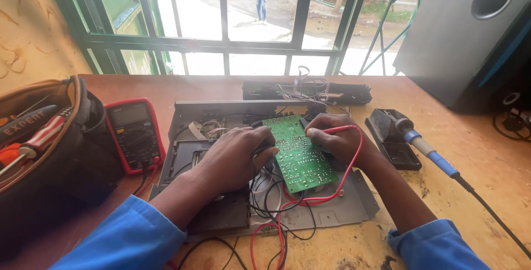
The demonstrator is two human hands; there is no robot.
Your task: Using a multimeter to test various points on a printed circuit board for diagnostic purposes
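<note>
Thin green circuit board (pixel 298 154) looked light, rigid, fragile; best held by edges. Left hand (pixel 235 156) gripped a black probe beside it; right hand (pixel 334 137) pinched red probe lead (pixel 348 159) onto it.

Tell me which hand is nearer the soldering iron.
Right. The right hand works at the green circuit board, just left of the soldering iron; the left hand is beyond the board.

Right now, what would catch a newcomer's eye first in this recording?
The green circuit board at the centre, tilted above an opened grey chassis, with the left hand on its left edge and the right hand pressing a red probe lead to it. A red multimeter lies to the left, and a blue-handled soldering iron rests to the right.
</note>
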